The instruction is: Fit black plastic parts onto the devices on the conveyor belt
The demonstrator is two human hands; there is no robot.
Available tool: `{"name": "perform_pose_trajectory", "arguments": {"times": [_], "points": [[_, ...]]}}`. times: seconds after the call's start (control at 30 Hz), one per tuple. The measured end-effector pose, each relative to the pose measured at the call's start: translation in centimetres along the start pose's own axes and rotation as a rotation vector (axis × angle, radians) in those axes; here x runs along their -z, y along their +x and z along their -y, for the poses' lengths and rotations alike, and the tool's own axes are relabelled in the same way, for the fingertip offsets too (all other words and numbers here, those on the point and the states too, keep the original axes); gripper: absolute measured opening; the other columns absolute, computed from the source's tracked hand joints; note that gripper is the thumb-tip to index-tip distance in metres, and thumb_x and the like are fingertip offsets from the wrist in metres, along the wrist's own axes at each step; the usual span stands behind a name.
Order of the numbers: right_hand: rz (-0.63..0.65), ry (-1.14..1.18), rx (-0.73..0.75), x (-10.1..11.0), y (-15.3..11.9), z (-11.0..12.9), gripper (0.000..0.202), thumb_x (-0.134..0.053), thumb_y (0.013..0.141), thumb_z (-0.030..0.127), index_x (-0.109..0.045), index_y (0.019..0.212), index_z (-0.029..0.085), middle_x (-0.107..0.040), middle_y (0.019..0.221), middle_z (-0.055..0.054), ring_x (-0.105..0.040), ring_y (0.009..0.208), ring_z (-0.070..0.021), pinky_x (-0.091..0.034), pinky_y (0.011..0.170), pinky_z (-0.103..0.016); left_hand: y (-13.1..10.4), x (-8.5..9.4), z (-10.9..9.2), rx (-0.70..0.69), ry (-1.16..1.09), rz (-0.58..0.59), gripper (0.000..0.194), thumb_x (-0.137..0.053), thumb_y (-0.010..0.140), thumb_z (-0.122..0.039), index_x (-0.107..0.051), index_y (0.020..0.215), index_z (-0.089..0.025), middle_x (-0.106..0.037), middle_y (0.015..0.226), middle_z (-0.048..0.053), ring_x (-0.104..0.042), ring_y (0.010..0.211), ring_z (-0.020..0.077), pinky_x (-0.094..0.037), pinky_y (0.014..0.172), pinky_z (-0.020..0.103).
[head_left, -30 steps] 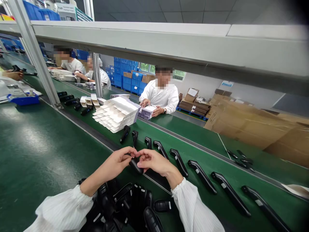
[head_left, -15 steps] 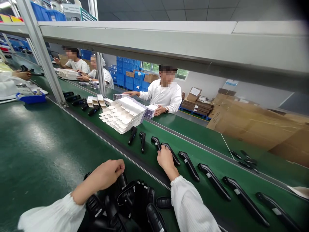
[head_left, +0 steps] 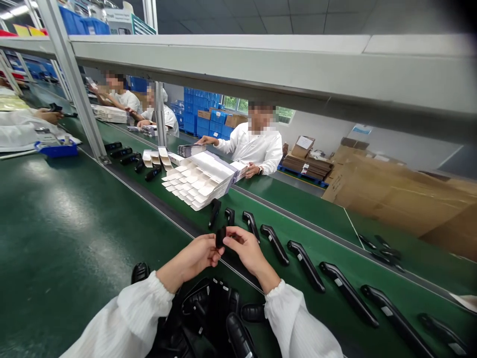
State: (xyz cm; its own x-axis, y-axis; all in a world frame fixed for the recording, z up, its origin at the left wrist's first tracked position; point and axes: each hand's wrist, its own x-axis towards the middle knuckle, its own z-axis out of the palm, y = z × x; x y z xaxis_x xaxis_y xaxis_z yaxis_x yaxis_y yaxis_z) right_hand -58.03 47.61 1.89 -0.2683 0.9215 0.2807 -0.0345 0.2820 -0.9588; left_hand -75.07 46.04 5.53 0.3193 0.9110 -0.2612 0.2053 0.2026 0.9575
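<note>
A small black part [head_left: 220, 237] is held between both hands above the dark edge strip of the green belt. My left hand [head_left: 199, 256] has its fingers closed on the part's left side. From the right, my right hand [head_left: 244, 248] pinches the same part with thumb and fingers. Beyond the hands, several black handheld devices [head_left: 305, 265] with small white labels lie spaced in a row on the green belt [head_left: 294, 223]. Below my wrists sits a pile of black pieces [head_left: 208, 308], partly covered by my sleeves.
White open boxes [head_left: 201, 179] stand on the belt ahead. Across it, a person in white [head_left: 257, 144] touches boxes. A metal post [head_left: 76, 84] rises at left, near a blue tray [head_left: 55, 149]. A long shelf beam [head_left: 238, 59] crosses overhead.
My left hand has risen from the pile to the right, and my right hand has drawn back from the row; they now meet at the small black part. The row's devices appear shifted rightward.
</note>
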Motion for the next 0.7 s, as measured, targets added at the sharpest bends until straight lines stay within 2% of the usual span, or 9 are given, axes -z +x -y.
{"name": "perform_pose_trajectory", "arguments": {"times": [0.07,0.13,0.17,0.23,0.3,0.37,0.43,0.6,0.7], "points": [[-0.082,0.137,-0.061,0.2,0.2,0.0,0.027,-0.073,0.075,0.037,-0.068,0.095,0.020,-0.065,0.085,-0.001,-0.060,0.078,-0.0155,-0.052,0.073,-0.029,-0.9,0.5,0.0,-0.017,0.064,-0.050,0.031,-0.053,0.072,-0.048,-0.050,0.085,-0.020,-0.056,0.073,0.002,-0.048,0.058,0.0143,-0.038,0.055,0.027],[-0.169,0.080,-0.151,1.0,0.4,-0.3,0.023,-0.072,0.073,0.035,-0.066,0.088,0.019,-0.060,0.076,0.001,-0.057,0.067,-0.0139,-0.050,0.061,-0.026,-2.4,2.0,0.0,-0.055,0.321,-0.135,0.030,-0.057,0.074,-0.049,-0.053,0.086,-0.021,-0.058,0.073,0.003,-0.051,0.060,0.0179,-0.037,0.056,0.029],[-0.205,-0.022,-0.205,1.5,0.5,-0.5,0.019,-0.069,0.073,0.033,-0.065,0.085,0.018,-0.058,0.073,0.001,-0.055,0.062,-0.0133,-0.048,0.056,-0.026,-3.3,2.8,0.1,-0.075,0.583,-0.178,0.030,-0.056,0.076,-0.049,-0.056,0.088,-0.021,-0.059,0.073,0.004,-0.053,0.061,0.0204,-0.037,0.057,0.031],[-0.253,-0.310,-0.284,2.2,0.5,-1.0,0.011,-0.064,0.075,0.028,-0.064,0.080,0.018,-0.058,0.072,0.001,-0.053,0.058,-0.0126,-0.047,0.054,-0.025,-4.9,4.1,0.5,-0.004,1.056,-0.158,0.033,-0.053,0.080,-0.046,-0.061,0.095,-0.018,-0.064,0.074,0.010,-0.059,0.065,0.0282,-0.040,0.060,0.037],[-0.283,-0.600,-0.290,2.5,0.4,-1.4,0.008,-0.061,0.076,0.022,-0.065,0.082,0.018,-0.063,0.081,-0.002,-0.057,0.063,-0.0134,-0.049,0.064,-0.027,-5.9,4.5,1.0,0.070,1.318,-0.084,0.036,-0.048,0.084,-0.038,-0.062,0.107,-0.014,-0.067,0.079,0.016,-0.064,0.071,0.0355,-0.043,0.062,0.042],[-0.302,-0.773,-0.260,2.5,0.3,-1.5,0.012,-0.059,0.078,0.018,-0.067,0.087,0.018,-0.067,0.090,-0.005,-0.061,0.072,-0.0150,-0.049,0.073,-0.028,-6.2,4.3,1.3,0.080,1.368,-0.040,0.036,-0.044,0.085,-0.030,-0.061,0.112,-0.012,-0.069,0.083,0.018,-0.066,0.075,0.0379,-0.045,0.063,0.043],[-0.321,-0.807,-0.239,2.6,0.2,-1.3,0.016,-0.056,0.081,0.018,-0.068,0.091,0.018,-0.069,0.092,-0.005,-0.063,0.077,-0.0165,-0.049,0.075,-0.028,-6.0,3.9,1.3,0.064,1.331,-0.034,0.032,-0.042,0.085,-0.028,-0.062,0.106,-0.015,-0.069,0.083,0.017,-0.066,0.072,0.0358,-0.045,0.061,0.041],[-0.248,-0.620,-0.330,3.0,-0.1,0.0,0.018,-0.054,0.083,0.022,-0.066,0.096,0.020,-0.069,0.095,-0.003,-0.065,0.067,-0.0152,-0.050,0.063,-0.026,-4.7,4.9,0.3,-0.015,1.131,-0.073,0.025,-0.038,0.088,-0.038,-0.058,0.086,-0.023,-0.063,0.067,0.006,-0.058,0.056,0.0261,-0.035,0.051,0.033],[-0.198,-0.789,-0.384,2.5,-0.5,0.2,0.019,-0.054,0.080,0.016,-0.065,0.095,0.017,-0.065,0.102,-0.008,-0.066,0.070,-0.0159,-0.051,0.068,-0.028,-3.8,6.0,-0.6,-0.057,0.886,-0.126,0.029,-0.040,0.088,-0.047,-0.057,0.089,-0.024,-0.063,0.070,0.003,-0.059,0.059,0.0230,-0.039,0.053,0.031]]}}
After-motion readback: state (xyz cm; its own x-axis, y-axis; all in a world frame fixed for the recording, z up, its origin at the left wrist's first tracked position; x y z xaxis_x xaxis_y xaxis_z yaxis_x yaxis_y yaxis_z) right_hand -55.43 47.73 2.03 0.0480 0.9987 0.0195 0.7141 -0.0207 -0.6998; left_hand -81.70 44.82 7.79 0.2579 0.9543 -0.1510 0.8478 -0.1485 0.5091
